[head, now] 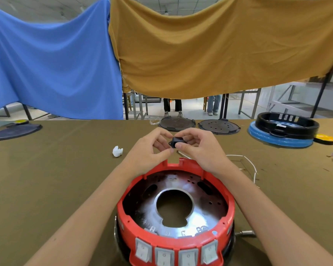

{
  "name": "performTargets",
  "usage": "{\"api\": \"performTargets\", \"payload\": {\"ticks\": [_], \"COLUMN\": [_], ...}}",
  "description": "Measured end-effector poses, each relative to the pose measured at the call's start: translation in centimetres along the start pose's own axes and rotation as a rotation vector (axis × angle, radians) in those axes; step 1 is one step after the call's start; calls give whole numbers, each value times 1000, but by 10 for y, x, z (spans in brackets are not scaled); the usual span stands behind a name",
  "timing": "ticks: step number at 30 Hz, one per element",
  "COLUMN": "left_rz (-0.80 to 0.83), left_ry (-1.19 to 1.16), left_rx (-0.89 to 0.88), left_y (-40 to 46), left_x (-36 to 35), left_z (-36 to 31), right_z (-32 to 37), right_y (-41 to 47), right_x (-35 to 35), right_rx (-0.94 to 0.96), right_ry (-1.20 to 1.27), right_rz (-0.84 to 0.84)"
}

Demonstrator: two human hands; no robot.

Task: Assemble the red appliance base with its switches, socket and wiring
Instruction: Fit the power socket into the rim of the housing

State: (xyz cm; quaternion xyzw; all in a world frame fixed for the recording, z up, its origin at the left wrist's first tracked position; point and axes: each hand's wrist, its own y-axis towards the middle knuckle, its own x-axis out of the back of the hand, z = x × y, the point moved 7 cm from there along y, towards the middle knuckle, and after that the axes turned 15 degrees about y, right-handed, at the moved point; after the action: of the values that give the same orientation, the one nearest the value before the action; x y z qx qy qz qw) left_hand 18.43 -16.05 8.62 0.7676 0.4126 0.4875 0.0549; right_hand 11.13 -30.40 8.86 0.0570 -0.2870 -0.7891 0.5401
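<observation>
The red appliance base (227, 198) lies open side up close to me, with a shiny metal plate (198, 217) inside and several grey rocker switches (164, 255) along its near wall. A notch (173, 162) is cut in its far rim. Just beyond that notch, my left hand (148, 148) and my right hand (198, 148) together pinch a small black socket (175, 142) above the table. A white wire (246, 162) lies on the cloth to the right of the base.
An olive cloth covers the table (65, 179). A crumpled white wad (117, 151) lies left of my hands. Two dark round plates (176, 124) (218, 126) sit at the far edge. A black ring on a blue base (283, 131) stands at the far right, a dark lid (13, 130) at the far left.
</observation>
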Motion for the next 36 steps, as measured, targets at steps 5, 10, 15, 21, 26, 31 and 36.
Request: {"api": "performTargets", "payload": {"ticks": [5,10,15,21,26,31,36], "left_rz": [-19,94,134,64,53,36,72], "left_ry": [-5,-28,-62,-43,7,15,19], "left_rx": [5,28,27,37,46,119,121], "left_y": [0,0,0,1,1,2,2], "left_x": [3,-7,-8,-3,-2,-2,-5], "left_z": [1,-1,0,2,3,13,15], "right_z": [-4,-9,-5,-7,-4,-8,-12], "right_y": [1,1,0,-1,-2,-2,-1], "right_x": [-5,-8,-10,-9,-9,-9,-6], "right_rx": [-68,-117,-71,-129,-82,-115,-151], "right_ry": [65,-43,-37,104,-85,-51,-59], "right_rz": [48,75,96,92,88,112,70]}}
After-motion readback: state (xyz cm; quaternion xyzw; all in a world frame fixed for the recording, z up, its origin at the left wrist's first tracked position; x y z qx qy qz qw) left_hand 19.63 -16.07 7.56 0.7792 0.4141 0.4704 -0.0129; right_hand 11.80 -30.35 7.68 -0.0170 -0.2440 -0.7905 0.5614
